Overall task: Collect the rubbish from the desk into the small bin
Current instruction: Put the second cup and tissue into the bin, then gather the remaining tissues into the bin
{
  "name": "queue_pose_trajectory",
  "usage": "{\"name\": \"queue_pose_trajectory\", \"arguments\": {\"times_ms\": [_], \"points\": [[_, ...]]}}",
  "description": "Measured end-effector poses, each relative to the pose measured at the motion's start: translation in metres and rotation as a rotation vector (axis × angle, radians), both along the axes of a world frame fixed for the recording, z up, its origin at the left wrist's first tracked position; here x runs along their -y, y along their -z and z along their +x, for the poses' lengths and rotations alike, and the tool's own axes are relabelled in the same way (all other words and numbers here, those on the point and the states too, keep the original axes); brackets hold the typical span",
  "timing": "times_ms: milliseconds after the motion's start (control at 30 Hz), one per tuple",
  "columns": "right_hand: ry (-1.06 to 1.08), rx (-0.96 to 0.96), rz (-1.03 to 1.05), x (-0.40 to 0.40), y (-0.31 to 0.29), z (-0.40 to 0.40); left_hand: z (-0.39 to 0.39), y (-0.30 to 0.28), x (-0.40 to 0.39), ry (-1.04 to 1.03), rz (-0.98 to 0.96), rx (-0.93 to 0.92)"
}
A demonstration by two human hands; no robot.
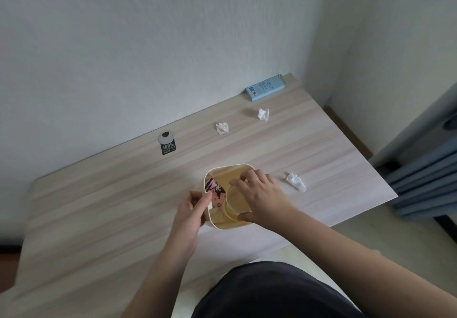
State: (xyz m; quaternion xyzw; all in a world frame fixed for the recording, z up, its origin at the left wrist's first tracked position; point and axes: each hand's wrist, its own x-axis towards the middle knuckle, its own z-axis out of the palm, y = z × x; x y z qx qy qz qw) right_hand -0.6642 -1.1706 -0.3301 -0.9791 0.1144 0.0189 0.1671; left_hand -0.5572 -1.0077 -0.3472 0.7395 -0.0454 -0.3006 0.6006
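A small cream bin (223, 169) stands near the desk's front edge. My right hand (262, 199) grips a clear plastic cup (235, 202) inside the bin's mouth. A pink and black wrapper (217, 190) lies in the bin at its left side. My left hand (191, 208) pinches the bin's left rim. Three crumpled white tissues lie on the desk: one (296, 181) just right of the bin, one (221, 128) at the back middle, one (263, 114) at the back right.
The wooden desk (111, 206) meets the wall at the back. A blue box (267, 87) lies in the back right corner. A round cable cap (166, 137) with a black label (169, 148) sits at the back. Blue curtains (425, 184) hang beyond the desk's right edge.
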Motion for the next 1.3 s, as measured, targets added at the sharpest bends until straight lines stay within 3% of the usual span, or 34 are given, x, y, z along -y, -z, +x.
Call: {"name": "queue_pose_trajectory", "arguments": {"times_ms": [567,700,833,933,1100,1300], "points": [[-0.078,-0.137,0.126,-0.024,0.000,0.015,0.013,-0.007,-0.031,0.084,-0.033,0.038],[-0.139,-0.259,0.069,-0.053,0.002,0.025,0.026,-0.006,-0.044,0.118,-0.041,0.060],[-0.144,-0.255,0.053,-0.067,0.001,0.033,0.041,-0.003,-0.055,0.157,-0.057,0.067],[-0.005,-0.151,0.137,-0.069,-0.009,0.034,0.052,-0.001,-0.061,0.152,-0.043,0.050],[0.382,0.228,0.300,-0.060,-0.025,0.018,0.064,0.003,-0.065,0.152,-0.050,0.004],[0.595,0.106,0.327,-0.011,0.003,-0.013,0.071,0.002,-0.058,0.165,-0.043,-0.031]]}}
